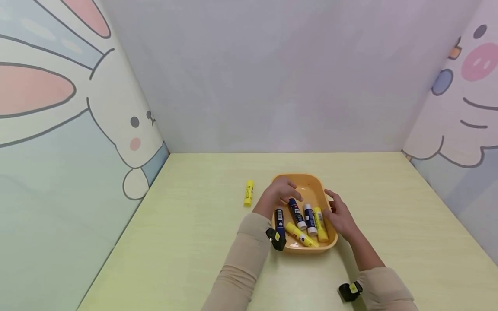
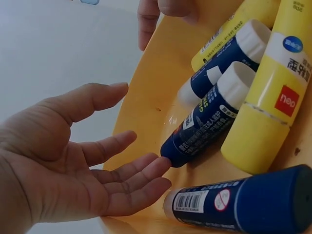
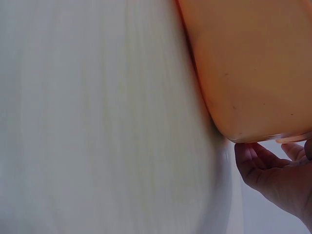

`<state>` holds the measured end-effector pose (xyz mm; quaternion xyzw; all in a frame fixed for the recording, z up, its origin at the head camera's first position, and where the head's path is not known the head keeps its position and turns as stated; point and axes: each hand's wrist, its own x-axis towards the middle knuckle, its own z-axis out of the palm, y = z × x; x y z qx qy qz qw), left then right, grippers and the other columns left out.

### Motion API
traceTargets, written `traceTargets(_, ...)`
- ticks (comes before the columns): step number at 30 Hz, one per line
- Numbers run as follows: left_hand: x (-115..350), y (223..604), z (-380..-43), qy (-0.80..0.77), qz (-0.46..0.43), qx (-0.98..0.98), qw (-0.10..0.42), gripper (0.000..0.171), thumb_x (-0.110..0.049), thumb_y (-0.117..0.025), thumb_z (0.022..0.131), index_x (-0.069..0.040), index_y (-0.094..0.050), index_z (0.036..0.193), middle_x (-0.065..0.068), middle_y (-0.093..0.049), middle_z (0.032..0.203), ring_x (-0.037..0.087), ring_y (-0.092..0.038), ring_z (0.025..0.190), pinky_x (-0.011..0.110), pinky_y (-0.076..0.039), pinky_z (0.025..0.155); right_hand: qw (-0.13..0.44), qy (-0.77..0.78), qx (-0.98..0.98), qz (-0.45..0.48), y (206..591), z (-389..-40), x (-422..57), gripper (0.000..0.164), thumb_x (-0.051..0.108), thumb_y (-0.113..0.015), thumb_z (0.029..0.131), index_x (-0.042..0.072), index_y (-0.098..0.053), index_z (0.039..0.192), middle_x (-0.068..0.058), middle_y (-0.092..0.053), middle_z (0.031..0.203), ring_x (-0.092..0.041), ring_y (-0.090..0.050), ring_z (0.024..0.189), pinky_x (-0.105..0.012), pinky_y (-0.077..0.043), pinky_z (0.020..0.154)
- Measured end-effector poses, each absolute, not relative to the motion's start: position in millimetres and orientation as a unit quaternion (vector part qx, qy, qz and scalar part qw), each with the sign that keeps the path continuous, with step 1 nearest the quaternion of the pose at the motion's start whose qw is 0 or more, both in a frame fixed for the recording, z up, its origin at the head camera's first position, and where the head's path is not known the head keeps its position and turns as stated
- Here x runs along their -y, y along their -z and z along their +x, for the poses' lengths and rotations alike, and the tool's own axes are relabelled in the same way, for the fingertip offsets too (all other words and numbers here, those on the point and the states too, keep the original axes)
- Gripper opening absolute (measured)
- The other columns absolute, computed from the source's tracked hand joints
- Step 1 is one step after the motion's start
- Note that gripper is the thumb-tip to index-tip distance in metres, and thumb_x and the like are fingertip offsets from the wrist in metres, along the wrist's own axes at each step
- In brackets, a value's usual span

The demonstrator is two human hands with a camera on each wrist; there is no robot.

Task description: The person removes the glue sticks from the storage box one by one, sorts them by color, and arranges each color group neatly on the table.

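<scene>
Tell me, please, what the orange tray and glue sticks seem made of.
Tray: probably smooth, glossy plastic, judging by glints inside and its rounded corners. Glue sticks: likely hard plastic with a soft sheen, from their smooth, evenly coloured caps; label material is unclear.

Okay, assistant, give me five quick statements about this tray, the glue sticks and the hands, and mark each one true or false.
1. A yellow glue stick lies outside the tray. True.
2. The tray contains only yellow glue sticks. False: dark blue glue sticks lie in it too.
3. The right hand is at the tray's right side. True.
4. The left hand grips a glue stick. False: the left hand holds none.
5. The tray is blue. False: it is orange.
</scene>
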<state>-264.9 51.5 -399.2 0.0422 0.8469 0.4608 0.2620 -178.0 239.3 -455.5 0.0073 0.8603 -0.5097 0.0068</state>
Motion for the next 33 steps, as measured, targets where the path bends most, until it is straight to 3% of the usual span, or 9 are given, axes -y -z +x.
traceTargets(15, -62, 407, -275, -0.49, 0.023, -0.817, 0.302, 0.047, -0.006, -0.076, 0.077, -0.005, -0.059, 0.12, 0.007, -0.06, 0.09, 0.03, -0.059, 0.094, 0.043, -0.049, 0.082, 0.009, 0.509, -0.861, 0.012, 457, -179, -242, 0.064, 0.0, -0.045, 0.09, 0.003, -0.016, 0.147, -0.037, -0.038, 0.13, -0.045, -0.042, 0.115, -0.056, -0.037, 0.093)
traceTargets(27, -60, 416, -280, -0.514, 0.028, -0.78, 0.356, 0.05, 0.003, -0.074, 0.075, 0.0, -0.056, 0.121, 0.011, -0.058, 0.093, 0.03, -0.057, 0.088, 0.043, -0.047, 0.085, 0.013, 0.503, -0.864, 0.013, 457, -177, -240, 0.063, 0.0, -0.045, 0.09, 0.003, -0.016, 0.146, -0.037, -0.038, 0.13, -0.045, -0.043, 0.115, -0.056, -0.036, 0.094)
traceTargets(33, -59, 420, -289, -0.502, 0.017, -0.771, 0.392, 0.045, 0.006, -0.074, 0.074, 0.002, -0.059, 0.116, 0.015, -0.058, 0.094, 0.029, -0.06, 0.085, 0.042, -0.05, 0.08, 0.009, 0.507, -0.862, 0.011, 457, -179, -240, 0.063, -0.001, -0.044, 0.09, 0.003, -0.016, 0.146, -0.036, -0.038, 0.13, -0.046, -0.042, 0.115, -0.056, -0.036, 0.094)
